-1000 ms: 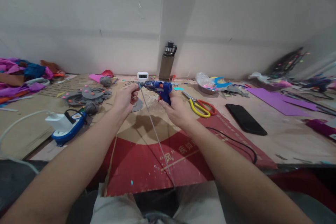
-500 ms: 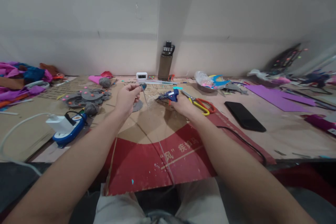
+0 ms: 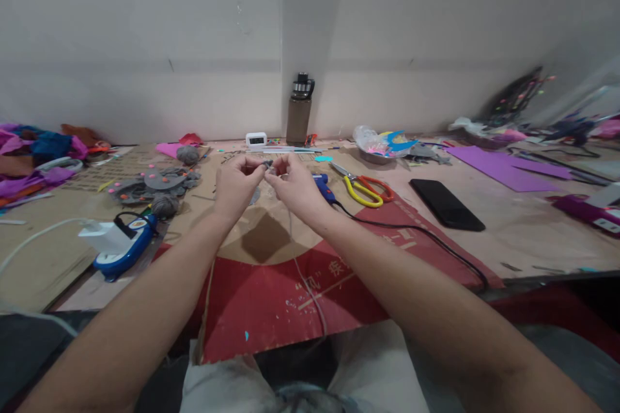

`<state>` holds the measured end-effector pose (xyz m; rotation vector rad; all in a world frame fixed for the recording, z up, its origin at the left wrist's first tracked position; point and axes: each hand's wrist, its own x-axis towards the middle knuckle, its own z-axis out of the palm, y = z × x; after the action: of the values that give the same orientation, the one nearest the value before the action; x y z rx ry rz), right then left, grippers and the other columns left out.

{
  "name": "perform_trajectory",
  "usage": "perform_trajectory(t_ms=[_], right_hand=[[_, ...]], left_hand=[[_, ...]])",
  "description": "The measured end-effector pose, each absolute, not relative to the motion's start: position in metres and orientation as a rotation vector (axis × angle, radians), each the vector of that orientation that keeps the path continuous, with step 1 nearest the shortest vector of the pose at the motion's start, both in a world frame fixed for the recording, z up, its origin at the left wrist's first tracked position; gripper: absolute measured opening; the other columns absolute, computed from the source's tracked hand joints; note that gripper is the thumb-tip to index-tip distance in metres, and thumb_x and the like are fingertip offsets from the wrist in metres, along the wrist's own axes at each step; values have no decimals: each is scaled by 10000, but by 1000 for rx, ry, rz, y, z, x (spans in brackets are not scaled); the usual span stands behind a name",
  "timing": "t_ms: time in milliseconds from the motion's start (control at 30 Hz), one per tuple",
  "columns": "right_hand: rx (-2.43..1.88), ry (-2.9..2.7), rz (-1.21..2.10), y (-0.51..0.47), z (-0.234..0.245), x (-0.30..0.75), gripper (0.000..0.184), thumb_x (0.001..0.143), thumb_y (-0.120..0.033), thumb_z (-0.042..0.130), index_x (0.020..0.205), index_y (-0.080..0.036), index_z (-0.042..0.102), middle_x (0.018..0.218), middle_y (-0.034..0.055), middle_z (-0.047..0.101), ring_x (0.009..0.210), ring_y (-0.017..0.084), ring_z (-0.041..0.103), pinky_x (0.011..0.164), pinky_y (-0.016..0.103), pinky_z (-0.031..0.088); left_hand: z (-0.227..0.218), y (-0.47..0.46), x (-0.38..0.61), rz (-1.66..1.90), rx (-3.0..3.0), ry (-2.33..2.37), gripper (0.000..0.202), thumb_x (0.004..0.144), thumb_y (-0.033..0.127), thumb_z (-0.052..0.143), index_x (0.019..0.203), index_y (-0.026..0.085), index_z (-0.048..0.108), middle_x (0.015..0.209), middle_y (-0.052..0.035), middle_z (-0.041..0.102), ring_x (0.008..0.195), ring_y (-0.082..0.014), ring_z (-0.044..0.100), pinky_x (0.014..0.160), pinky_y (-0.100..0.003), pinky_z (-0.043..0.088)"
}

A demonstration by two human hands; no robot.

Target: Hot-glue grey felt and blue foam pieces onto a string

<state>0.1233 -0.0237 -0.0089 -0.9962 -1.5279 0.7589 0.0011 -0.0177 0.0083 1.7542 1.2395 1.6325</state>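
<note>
My left hand (image 3: 237, 186) is closed in a pinch on a small grey piece (image 3: 267, 164), mostly hidden by the fingertips. My right hand (image 3: 296, 188) meets it there, thumb and fingers pinched at the same spot on grey yarn (image 3: 310, 292). That strand shows below my right hand and runs over the cardboard (image 3: 227, 310) toward my lap. Beside my right wrist lies a blue glue gun (image 3: 325, 190), its front part hidden behind the hand. Under my left fingers a grey disc (image 3: 255, 195) partly shows.
Scissors (image 3: 363, 190) with yellow and red handles and a black phone (image 3: 446, 204) lie at right. A blue power strip (image 3: 124, 251), a grey yarn ball (image 3: 165, 206) and grey felt pieces (image 3: 167, 182) are at left. A bottle (image 3: 299, 117) stands behind; the glue gun's cord (image 3: 411, 226) crosses the cardboard.
My right hand has let go of the glue gun, which now lies on the cardboard, and has moved left to meet my left hand at the small grey piece.
</note>
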Motion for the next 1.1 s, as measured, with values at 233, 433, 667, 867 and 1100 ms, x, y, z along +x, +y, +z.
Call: perform_trajectory(t_ms=[233,433,667,867,1100], right_hand=[[-1018,-1549,520,-24,-7,138,33,790,-194,527,759,-199,538,751,-3,601,672,123,523,666,281,418],[-1056,-1567,468,-23,-8,141,73,810,-221,528,749,-193,558,749,6,606,678,126,512,682,286,409],[-1106,-1595,419,-24,-10,144,156,852,-285,496,735,-198,550,713,1,584,680,135,501,665,291,386],[-1120,-1611,380,-23,-11,144,166,848,-284,504,710,-201,547,694,1,581,665,135,494,661,295,380],[-1138,-1620,379,-24,-10,143,160,836,-250,521,684,-203,510,684,-10,565,641,130,478,658,296,374]], left_hand=[[4,-15,6,1493,1406,1066,84,697,181,695,689,138,624,637,-30,657,561,-120,623,605,-249,517],[1,-13,10,1465,1282,955,109,670,160,721,699,141,618,656,-13,650,567,-102,623,651,-266,545],[0,-14,11,1424,1302,941,116,683,209,712,742,130,652,685,-28,668,578,-100,625,645,-252,544],[-1,-13,12,1430,1279,951,98,683,197,707,692,133,633,643,-13,643,538,-96,614,622,-254,543],[-3,-13,11,1444,1286,932,104,699,210,696,703,120,642,642,-29,650,523,-104,608,591,-255,540]])
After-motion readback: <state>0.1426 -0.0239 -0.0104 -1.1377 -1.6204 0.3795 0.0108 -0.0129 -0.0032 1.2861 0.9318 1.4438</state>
